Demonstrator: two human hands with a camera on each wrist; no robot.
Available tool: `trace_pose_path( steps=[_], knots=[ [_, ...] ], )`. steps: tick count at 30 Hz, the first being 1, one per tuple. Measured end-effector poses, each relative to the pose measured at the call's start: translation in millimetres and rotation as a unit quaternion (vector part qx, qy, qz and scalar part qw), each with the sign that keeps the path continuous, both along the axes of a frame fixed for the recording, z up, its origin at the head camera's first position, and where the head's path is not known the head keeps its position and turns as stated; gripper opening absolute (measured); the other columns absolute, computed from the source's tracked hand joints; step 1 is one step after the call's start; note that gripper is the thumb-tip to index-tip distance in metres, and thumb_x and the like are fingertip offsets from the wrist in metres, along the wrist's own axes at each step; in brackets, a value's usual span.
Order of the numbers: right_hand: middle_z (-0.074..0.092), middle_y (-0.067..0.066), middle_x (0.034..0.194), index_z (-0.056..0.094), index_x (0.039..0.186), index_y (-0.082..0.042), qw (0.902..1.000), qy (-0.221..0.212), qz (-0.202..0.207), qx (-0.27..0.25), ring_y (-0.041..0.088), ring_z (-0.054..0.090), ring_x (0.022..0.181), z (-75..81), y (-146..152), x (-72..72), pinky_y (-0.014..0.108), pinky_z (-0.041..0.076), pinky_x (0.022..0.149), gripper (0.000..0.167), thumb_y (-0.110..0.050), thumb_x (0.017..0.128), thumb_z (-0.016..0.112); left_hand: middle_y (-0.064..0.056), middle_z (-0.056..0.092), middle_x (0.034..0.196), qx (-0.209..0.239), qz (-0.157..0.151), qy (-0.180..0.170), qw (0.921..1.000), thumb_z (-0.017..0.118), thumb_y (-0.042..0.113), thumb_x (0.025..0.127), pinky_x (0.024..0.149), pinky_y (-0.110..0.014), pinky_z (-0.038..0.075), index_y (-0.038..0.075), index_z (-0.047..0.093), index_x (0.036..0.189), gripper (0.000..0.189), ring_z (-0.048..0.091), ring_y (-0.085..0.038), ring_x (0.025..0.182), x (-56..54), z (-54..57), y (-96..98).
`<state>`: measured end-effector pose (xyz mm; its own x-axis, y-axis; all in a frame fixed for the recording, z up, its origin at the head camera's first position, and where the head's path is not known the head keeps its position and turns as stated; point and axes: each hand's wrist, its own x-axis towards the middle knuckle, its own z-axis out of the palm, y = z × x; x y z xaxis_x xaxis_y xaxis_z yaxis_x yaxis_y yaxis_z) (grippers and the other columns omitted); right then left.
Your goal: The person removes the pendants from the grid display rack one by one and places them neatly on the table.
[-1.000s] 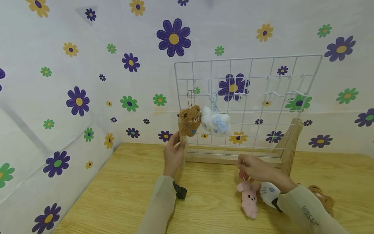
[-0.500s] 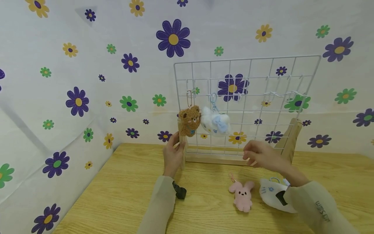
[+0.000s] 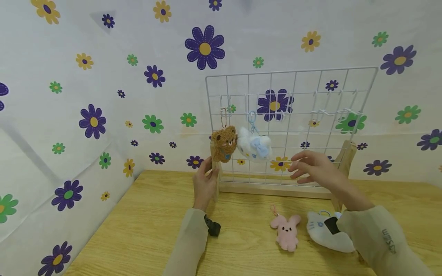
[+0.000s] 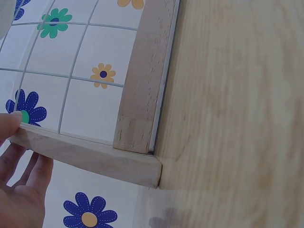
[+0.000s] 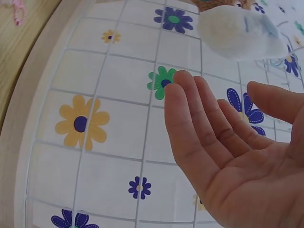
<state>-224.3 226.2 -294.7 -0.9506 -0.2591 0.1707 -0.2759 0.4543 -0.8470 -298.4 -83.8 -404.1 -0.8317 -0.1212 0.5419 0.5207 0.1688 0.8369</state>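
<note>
My left hand (image 3: 205,184) grips the left wooden post (image 4: 90,159) of a wire grid rack, thumb on one side and fingers on the other. With its palm bare and fingers relaxed, my right hand (image 3: 315,168) hovers before the grid's lower right part. Below it a pink bunny plush keychain (image 3: 287,232) lies face up on the table. Beside the bunny is a white cat plush (image 3: 326,237), partly covered by my right sleeve. From the rack's left hooks hang a brown bear plush (image 3: 224,143) and a white cat plush with a blue bow (image 3: 257,145).
White hooks (image 3: 322,112) stick out from the grid's middle and right. The right wooden post (image 3: 347,157) stands behind my right forearm. A flower-print cloth (image 3: 114,76) backs the wooden table (image 3: 138,230). A small brown patch shows under my right sleeve.
My right hand has let go of the pink bunny's strap and risen toward the grid. The bunny now lies flat, slightly further left. My left hand keeps its hold on the post.
</note>
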Motion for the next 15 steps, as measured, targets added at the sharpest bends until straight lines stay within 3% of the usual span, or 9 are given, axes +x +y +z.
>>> trace_pose_path(
  steps=[8, 15],
  knots=[
    [0.067, 0.027, 0.116, 0.046, 0.133, 0.014, 0.9994, -0.006, -0.019, -0.029, 0.027, 0.072, 0.095, 15.7, -5.3, -2.4, 0.033, 0.062, 0.079, 0.035, -0.011, 0.109, 0.048, -0.022, 0.066, 0.121, 0.003, 0.001, -0.009, 1.0, 0.064, -0.008, 0.096, 0.095, -0.038, 0.056, -0.001, 0.059, 0.137, 0.042, 0.064, -0.034, 0.114, 1.2, 1.3, 0.1],
    [0.063, 0.03, 0.124, 0.047, 0.136, 0.012, 0.9989, 0.006, -0.032, -0.033, 0.028, 0.07, 0.103, 25.2, -9.7, -4.5, 0.03, 0.06, 0.085, 0.039, -0.018, 0.11, 0.045, -0.022, 0.065, 0.121, 0.002, 0.0, -0.016, 0.9999, 0.064, -0.008, 0.096, 0.095, -0.036, 0.056, -0.002, 0.058, 0.138, 0.042, 0.063, -0.034, 0.115, 1.5, 1.9, 0.5]
  ],
)
